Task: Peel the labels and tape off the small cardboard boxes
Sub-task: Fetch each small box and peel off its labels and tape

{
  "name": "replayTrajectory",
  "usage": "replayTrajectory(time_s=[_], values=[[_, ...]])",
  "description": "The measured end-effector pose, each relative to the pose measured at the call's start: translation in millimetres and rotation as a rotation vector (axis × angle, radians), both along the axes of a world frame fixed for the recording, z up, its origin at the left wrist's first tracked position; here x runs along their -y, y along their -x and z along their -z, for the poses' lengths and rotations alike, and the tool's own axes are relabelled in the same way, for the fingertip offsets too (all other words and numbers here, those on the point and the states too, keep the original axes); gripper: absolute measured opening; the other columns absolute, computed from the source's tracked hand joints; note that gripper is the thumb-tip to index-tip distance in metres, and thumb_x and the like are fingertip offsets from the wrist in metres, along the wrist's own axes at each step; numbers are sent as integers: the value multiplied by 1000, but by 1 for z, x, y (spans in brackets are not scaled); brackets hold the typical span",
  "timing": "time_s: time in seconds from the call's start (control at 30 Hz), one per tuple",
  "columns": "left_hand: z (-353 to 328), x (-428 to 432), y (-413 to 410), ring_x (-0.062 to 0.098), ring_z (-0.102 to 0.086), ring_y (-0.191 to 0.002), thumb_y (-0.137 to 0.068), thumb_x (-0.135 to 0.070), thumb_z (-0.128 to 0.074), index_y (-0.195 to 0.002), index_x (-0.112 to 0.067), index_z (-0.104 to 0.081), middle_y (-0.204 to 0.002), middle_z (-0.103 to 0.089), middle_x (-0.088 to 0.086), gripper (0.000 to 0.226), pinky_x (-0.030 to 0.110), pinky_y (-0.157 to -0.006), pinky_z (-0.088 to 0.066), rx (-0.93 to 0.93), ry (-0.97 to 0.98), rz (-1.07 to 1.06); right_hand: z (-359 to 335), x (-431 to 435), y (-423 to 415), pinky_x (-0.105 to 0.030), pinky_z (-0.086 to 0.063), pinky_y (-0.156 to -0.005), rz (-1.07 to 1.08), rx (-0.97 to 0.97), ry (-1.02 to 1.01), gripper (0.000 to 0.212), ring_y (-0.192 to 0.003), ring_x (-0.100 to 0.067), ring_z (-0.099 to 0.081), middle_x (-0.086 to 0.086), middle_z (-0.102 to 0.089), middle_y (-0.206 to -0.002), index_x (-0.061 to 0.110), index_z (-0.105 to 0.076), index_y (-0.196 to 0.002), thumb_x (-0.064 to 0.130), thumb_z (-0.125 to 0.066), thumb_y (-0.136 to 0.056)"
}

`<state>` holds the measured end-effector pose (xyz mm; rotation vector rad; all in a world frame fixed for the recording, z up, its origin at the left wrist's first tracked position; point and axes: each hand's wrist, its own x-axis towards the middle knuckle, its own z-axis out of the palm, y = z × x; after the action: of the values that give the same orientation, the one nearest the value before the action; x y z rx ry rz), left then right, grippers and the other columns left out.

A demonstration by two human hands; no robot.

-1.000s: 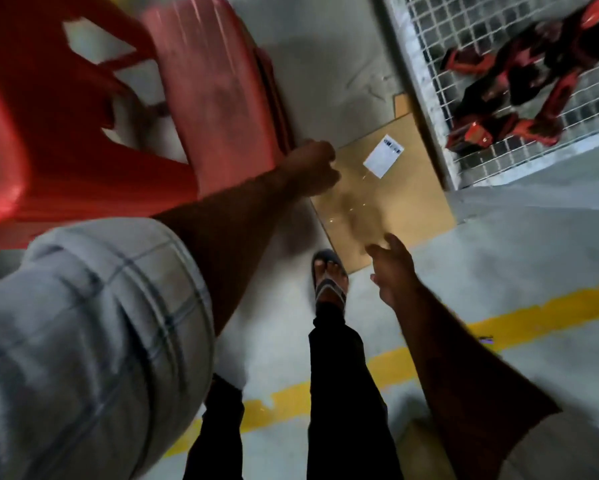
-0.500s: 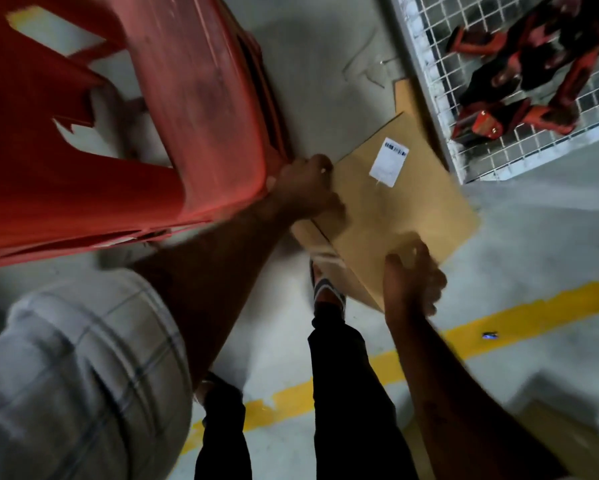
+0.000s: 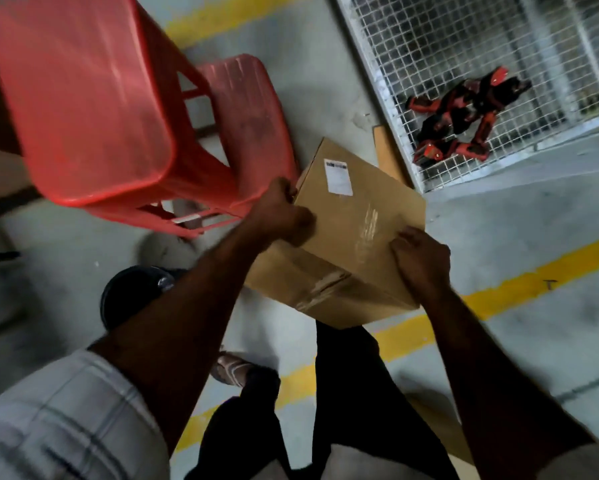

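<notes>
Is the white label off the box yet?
No, the white label is stuck on the top face of the cardboard box, near its far corner.

The cardboard box (image 3: 360, 237) is in the middle, between the left hand (image 3: 284, 216) on its left edge and the right hand (image 3: 421, 258) on its near right corner. A label (image 3: 338, 176) lies on its top face. To its left stands the near stool (image 3: 93, 109), with the far stool (image 3: 246, 126) behind it, just beside the box. Behind the box on the right is a wire cage (image 3: 429, 46). A flat cardboard piece (image 3: 384, 150) lies between them, perhaps leaning on the cage.
</notes>
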<state>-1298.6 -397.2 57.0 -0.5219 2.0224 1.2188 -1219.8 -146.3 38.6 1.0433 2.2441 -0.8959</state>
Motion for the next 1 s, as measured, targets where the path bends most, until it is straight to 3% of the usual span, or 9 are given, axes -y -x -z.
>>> replayTrajectory(time_s=[0.1, 0.17, 0.33, 0.5, 0.6, 0.67, 0.73, 0.87, 1.0], values=[[-57, 38, -39, 21, -61, -84, -76, -28, -80, -102, -16, -51, -92, -61, 2, 41, 40, -75, -58, -116, 89, 2, -58, 16, -13, -35, -42, -106, -132, -97, 22, 30, -119, -26, -58, -3, -68, -123, 31, -71, -113, 33, -62, -85], [-96, 67, -71, 23, -65, -95, -74, -41, -80, -108, -18, -53, -103, -66, 3, 49, 43, -87, -55, -161, 130, -3, -101, 35, -24, -32, -45, -100, -226, -162, 37, 26, -114, -22, -61, -3, -69, -121, 32, -71, -111, 31, -64, -86], [-189, 145, -168, 21, -64, -103, -83, -48, -75, -136, -22, -45, -120, -63, -3, 66, 33, -88, -53, -268, 170, -93, -204, 105, -57, -24, -47, -82, -458, -339, 135, 15, -95, -8, -64, 5, -72, -106, 35, -70, -89, 21, -70, -85], [-261, 238, -260, 21, -68, -92, -79, -66, -65, -130, -39, -44, -106, -67, -3, 61, 42, -86, -59, -234, 313, -320, -278, 209, -80, -15, -41, -68, -783, -396, 188, 11, -86, -6, -58, 2, -60, -118, 41, -70, -95, 34, -66, -88], [-298, 294, -309, 28, -69, -95, -72, -70, -65, -127, -37, -47, -111, -69, 5, 66, 47, -87, -58, -282, 397, -531, -316, 283, -91, -22, -45, -81, -973, -492, 234, 19, -91, -9, -59, -4, -63, -117, 35, -73, -104, 36, -66, -87], [-323, 326, -341, 27, -68, -100, -73, -67, -67, -126, -36, -50, -114, -69, 5, 63, 45, -92, -55, -312, 459, -674, -335, 331, -97, -28, -50, -90, -1086, -528, 278, 33, -99, -14, -64, -5, -64, -119, 41, -70, -107, 54, -59, -78], [-343, 353, -371, 26, -67, -105, -75, -67, -67, -127, -35, -52, -120, -68, 4, 63, 43, -95, -54, -343, 503, -823, -349, 377, -102, -32, -53, -86, -1213, -587, 309, 44, -91, -19, -65, -9, -61, -113, 46, -65, -112, 65, -51, -75], [-380, 388, -430, 23, -64, -114, -84, -63, -61, -134, -30, -55, -132, -64, -2, 60, 43, -100, -51, -394, 656, -1099, -385, 468, -121, -32, -45, -89, -1427, -751, 364, 30, -103, -24, -55, -7, -46, -111, 40, -65, -118, 44, -65, -88], [-420, 397, -493, 22, -64, -111, -91, -56, -59, -135, -28, -58, -129, -66, -2, 52, 41, -98, -51, -407, 796, -1311, -428, 546, -149, -33, -47, -94, -1641, -869, 469, 32, -107, -23, -55, -3, -45, -115, 39, -65, -121, 41, -66, -89]])
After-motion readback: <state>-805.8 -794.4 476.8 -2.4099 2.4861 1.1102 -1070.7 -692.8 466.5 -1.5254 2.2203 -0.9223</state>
